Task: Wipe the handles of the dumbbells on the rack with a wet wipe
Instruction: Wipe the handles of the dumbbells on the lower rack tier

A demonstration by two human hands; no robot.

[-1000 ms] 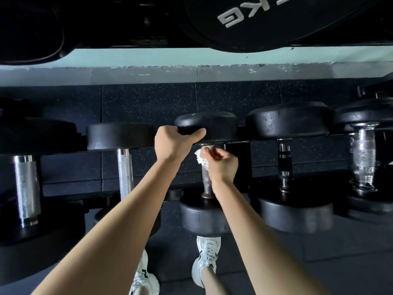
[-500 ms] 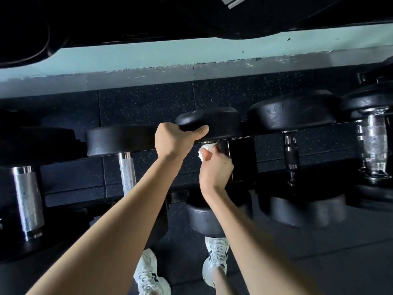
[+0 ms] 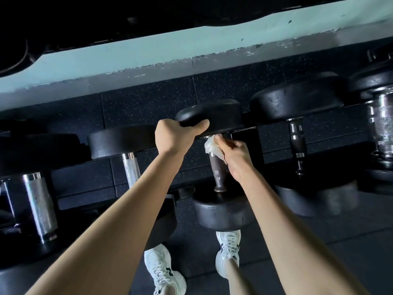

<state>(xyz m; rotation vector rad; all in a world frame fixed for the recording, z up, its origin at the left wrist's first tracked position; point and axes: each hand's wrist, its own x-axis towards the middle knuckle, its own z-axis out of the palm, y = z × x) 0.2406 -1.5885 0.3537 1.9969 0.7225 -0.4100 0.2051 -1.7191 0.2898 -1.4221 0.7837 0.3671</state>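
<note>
A row of black dumbbells lies across a dark rack [image 3: 314,135]. My left hand [image 3: 174,137] grips the far head of the middle dumbbell [image 3: 214,118], thumb along its rim. My right hand [image 3: 236,156] holds a white wet wipe [image 3: 210,146] wrapped round the top of that dumbbell's dark knurled handle [image 3: 215,167], close under the far head. The handle's lower part and the near head [image 3: 221,213] are bare.
Neighbouring dumbbells with chrome handles sit to the left [image 3: 131,169] and far left [image 3: 40,203]; a dark-handled one [image 3: 297,143] and a chrome one [image 3: 382,128] sit to the right. Below are black rubber floor and my white sneakers [image 3: 163,271]. A pale wall [image 3: 148,50] runs behind.
My right hand with the wipe slid up the handle toward the far head, then slightly back down, exposing more handle. My left hand kept its grip; the view tilted.
</note>
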